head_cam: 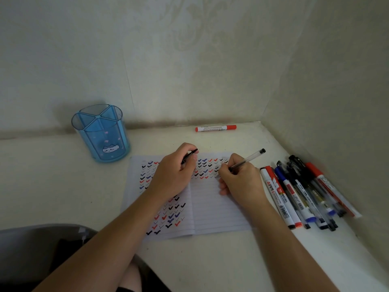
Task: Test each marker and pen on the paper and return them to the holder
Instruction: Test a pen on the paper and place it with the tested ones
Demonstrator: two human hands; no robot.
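A lined open notebook (216, 209) lies on the table, covered in red, blue and black tick marks. My right hand (240, 182) grips a clear-barrelled pen (249, 159) with its tip down on the right page. My left hand (174, 171) rests on the left page and holds a thin black pen cap (190, 155) in curled fingers. The blue translucent holder (103, 133), divided into compartments and with nothing in it, stands at the back left. Several markers and pens (305, 194) lie in a pile to the right of the notebook.
A red-capped white marker (215, 128) lies alone against the back wall. Walls close the table at the back and on the right. A dark chair edge (37, 245) shows at the lower left, by my lap.
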